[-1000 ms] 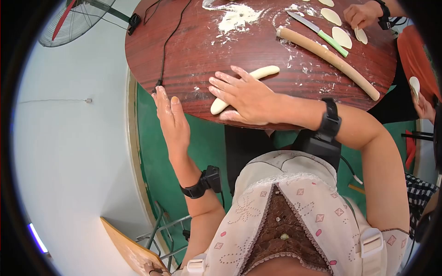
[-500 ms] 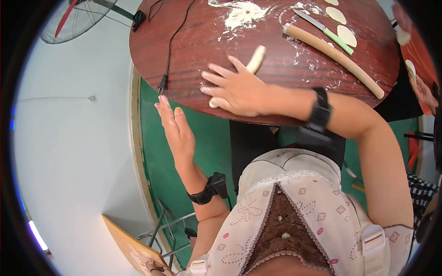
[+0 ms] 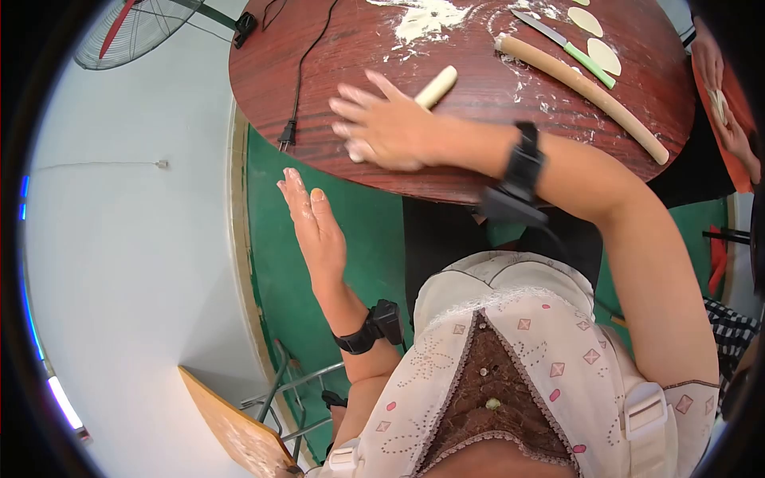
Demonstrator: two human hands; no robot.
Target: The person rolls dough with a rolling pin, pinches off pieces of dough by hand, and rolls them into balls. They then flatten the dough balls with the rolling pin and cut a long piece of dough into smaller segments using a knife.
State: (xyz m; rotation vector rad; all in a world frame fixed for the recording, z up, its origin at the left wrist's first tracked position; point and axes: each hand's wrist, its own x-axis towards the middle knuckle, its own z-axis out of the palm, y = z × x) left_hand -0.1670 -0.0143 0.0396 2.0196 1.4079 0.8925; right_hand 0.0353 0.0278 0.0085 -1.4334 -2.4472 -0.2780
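A pale dough roll (image 3: 437, 87) lies slantwise on the round dark-red table (image 3: 470, 163). My right hand (image 3: 389, 134) rests flat over its lower part, fingers spread and slightly blurred. The roll's upper end sticks out past the hand, and its middle is hidden under the palm. Off the near left edge of the table, my left hand (image 3: 317, 233) is held in the air with fingers stretched out. It holds nothing, and white flour dusts its fingertips.
Right of the dough roll are a long rolling pin (image 3: 586, 94), a green-handled knife (image 3: 588, 64) and flat dough rounds (image 3: 603, 57). Loose flour (image 3: 426, 20) covers the far side. A plugged cord (image 3: 296, 95) crosses the left. Another person's hands (image 3: 729, 119) hold dough at right.
My right hand has slid left and away from me over the dough roll. My left hand stays nearly where it was. The other person's hands have come together around their dough.
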